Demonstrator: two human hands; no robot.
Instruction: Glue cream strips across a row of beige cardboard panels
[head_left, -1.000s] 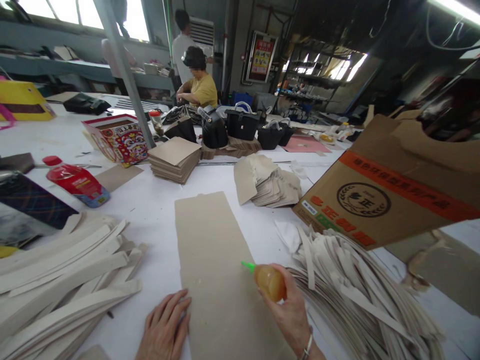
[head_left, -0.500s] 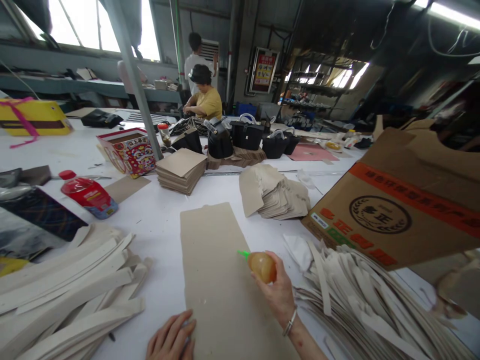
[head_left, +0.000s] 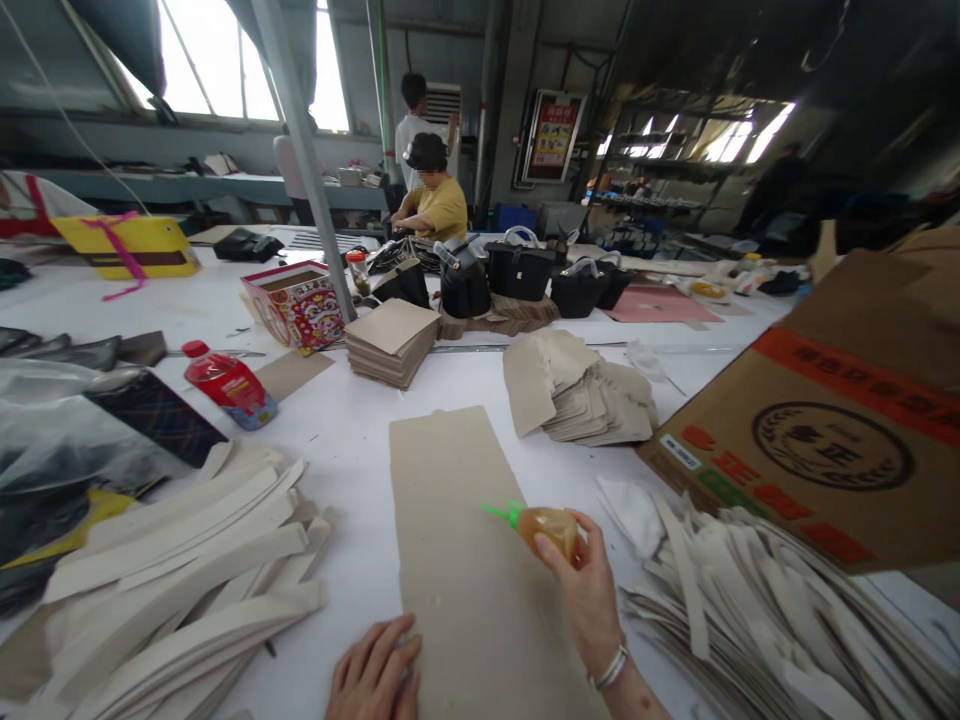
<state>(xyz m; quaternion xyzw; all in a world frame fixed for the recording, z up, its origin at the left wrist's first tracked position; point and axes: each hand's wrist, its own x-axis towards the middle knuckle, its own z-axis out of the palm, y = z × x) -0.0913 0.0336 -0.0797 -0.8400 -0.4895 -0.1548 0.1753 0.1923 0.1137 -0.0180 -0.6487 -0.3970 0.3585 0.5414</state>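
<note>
A long beige cardboard sheet (head_left: 457,500) lies flat on the white table in front of me. Above its right side my right hand (head_left: 589,580) grips a glue bottle (head_left: 547,532) with amber contents and a green nozzle. The bottle is tilted nearly level, its nozzle pointing left over the sheet. My left hand (head_left: 377,668) rests with fingers stretched out at the sheet's lower left edge, holding nothing. Small glossy spots show on the sheet near that hand.
Grey-beige strips (head_left: 202,560) are heaped at left, more strips (head_left: 757,610) at right. Behind stand a square card stack (head_left: 394,340), a pile of cut pieces (head_left: 577,385), a red bottle (head_left: 229,384), a carton (head_left: 810,420) and black bags (head_left: 517,270). A person in yellow (head_left: 442,207) sits beyond.
The whole view has shifted, so things appear farther right. My right hand has turned the bottle a little, and it still holds it. The left hand stays on the sheet's edge.
</note>
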